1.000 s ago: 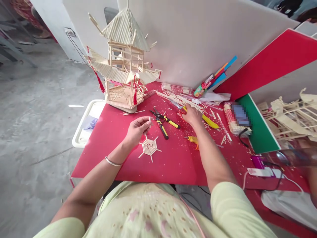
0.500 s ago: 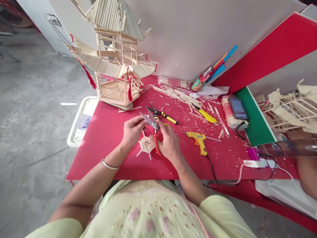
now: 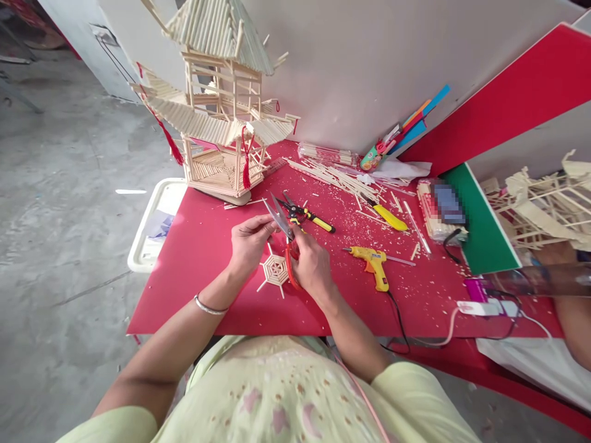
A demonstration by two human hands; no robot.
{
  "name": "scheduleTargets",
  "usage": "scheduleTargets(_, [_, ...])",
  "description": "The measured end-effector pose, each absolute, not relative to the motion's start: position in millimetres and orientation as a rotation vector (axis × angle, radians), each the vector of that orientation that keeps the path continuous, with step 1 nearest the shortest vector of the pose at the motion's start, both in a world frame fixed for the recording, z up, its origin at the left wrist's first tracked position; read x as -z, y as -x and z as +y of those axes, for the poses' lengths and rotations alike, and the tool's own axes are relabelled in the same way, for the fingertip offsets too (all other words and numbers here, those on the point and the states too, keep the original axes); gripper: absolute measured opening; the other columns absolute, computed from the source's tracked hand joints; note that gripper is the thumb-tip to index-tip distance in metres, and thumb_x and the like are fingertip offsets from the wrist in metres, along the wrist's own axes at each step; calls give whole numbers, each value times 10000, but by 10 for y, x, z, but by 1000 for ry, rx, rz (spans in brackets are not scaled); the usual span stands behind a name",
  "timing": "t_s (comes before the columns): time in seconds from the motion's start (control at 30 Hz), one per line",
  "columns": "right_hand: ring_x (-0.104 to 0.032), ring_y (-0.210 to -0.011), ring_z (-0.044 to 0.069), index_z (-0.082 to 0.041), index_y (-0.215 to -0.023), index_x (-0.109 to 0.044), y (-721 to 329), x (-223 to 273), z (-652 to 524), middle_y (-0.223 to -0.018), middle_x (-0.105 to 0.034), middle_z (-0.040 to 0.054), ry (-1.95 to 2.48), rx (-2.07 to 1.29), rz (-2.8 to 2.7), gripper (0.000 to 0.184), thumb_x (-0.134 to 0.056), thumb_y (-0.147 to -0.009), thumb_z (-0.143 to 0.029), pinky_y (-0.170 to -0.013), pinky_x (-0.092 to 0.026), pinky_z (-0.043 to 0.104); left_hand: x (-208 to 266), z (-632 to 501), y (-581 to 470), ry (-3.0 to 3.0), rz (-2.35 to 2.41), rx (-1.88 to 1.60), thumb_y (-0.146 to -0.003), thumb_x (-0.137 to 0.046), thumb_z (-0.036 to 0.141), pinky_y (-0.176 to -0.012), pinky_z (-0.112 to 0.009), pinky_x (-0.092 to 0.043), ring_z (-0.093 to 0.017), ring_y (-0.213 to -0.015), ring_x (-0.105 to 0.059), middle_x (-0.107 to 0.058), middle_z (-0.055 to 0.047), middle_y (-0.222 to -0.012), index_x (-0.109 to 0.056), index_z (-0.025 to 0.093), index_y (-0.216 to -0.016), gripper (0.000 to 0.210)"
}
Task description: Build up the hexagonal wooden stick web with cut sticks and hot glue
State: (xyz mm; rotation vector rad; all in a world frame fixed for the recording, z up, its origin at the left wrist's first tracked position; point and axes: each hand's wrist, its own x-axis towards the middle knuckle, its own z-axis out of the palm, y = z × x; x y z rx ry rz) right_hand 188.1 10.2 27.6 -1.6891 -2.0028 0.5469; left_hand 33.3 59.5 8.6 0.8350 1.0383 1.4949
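My right hand grips a pair of red-handled scissors, its blades pointing away and up to the left. Close by on the left, my left hand is closed in a pinch near the blades; what it pinches is too small to make out. Below the hands, a web-shaped piece of thin sticks with spokes lies flat on the red table. Just beyond the scissors rest yellow-and-black pliers.
A stick-built pagoda with red tassels stands at the back left. Loose sticks, a yellow knife and a corded yellow glue gun lie to the right. Past a green board, another person's arm shows beside a power strip.
The scissors have turned slightly more upright and their blades sit closer together in view. Both hands stay almost in place; the whole view has shifted a little.
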Motion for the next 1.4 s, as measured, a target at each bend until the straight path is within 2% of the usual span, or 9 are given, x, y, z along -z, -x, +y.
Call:
scheduleTargets(0.27, [-708,-902,257,-178,-1467,-573,-1890,-257,95,-1103,-754,143,1773,-373,-2036,480,-438,-1025,-309,-752,-491,309,-127,578,-359,-799,1010,-1470,-671,-939,346,-552,-209,-504,-115,-639,-666,-773,-44,-744,-847,178,-866,274])
scheduleTargets(0.5, [-645,-583,178,-190,-1343,-683,-1971,-223,50,-706,-734,33,1828,-457,-1898,423,-513,-987,-343,-603,-425,252,-147,564,-400,-661,963,-1368,-576,-980,367,-544,-211,-491,-117,-630,-662,-762,-45,-748,-810,155,-887,413])
scheduleTargets(0.7, [-713,-689,190,-223,-1290,-720,-2020,-276,-21,-863,-785,48,1698,-726,-1517,478,-621,-953,-546,-651,-532,263,-130,587,-366,-679,911,-1360,-648,-944,357,-439,-153,-371,-48,-544,-526,-731,-19,-763,-746,157,-887,369])
scheduleTargets(0.83, [-720,-643,189,-224,-1324,-674,-1926,-294,-4,-911,-778,40,1504,-1066,-1190,610,-735,-856,-610,-542,-551,268,-219,546,-369,-658,738,-1272,-661,-939,355,-405,-159,-386,-76,-542,-589,-744,-29,-796,-647,169,-887,413])
scheduleTargets(1.0, [-735,-688,179,-235,-1287,-637,-1831,-294,110,-961,-766,39,1332,-1138,-1016,619,-789,-809,-598,-515,-559,250,-266,463,-409,-680,675,-1167,-693,-926,377,-325,-167,-283,-59,-396,-527,-767,-26,-829,-604,181,-890,426])
scheduleTargets(1.1, [-745,-721,181,-234,-1267,-630,-1869,-314,153,-931,-757,30,1339,-1104,-991,615,-811,-789,-575,-547,-577,252,-235,440,-399,-716,683,-1164,-706,-918,375,-355,-162,-313,-58,-442,-551,-750,-16,-809,-642,178,-887,384])
scheduleTargets(1.17, [-740,-721,173,-239,-1281,-632,-1947,-340,167,-914,-751,20,1351,-1065,-1013,621,-833,-777,-540,-567,-582,252,-207,441,-368,-790,732,-1120,-731,-901,379,-379,-163,-336,-55,-443,-528,-696,8,-692,-689,172,-887,335])
scheduleTargets(1.3, [-709,-708,157,-248,-1297,-660,-2142,-404,179,-896,-745,14,1372,-1045,-1177,613,-856,-768,-489,-603,-587,263,-159,460,-309,-1043,873,-980,-779,-857,449,-410,-189,-365,-58,-427,-488,-634,-5,-571,-729,133,-753,342])
scheduleTargets(1.4, [-673,-687,140,-237,-1316,-671,-2213,-434,184,-871,-741,11,1372,-1028,-1333,591,-834,-801,-474,-666,-597,282,-136,470,-305,-1120,914,-880,-700,-912,451,-433,-194,-388,-80,-460,-528,-673,-19,-594,-775,126,-876,394])
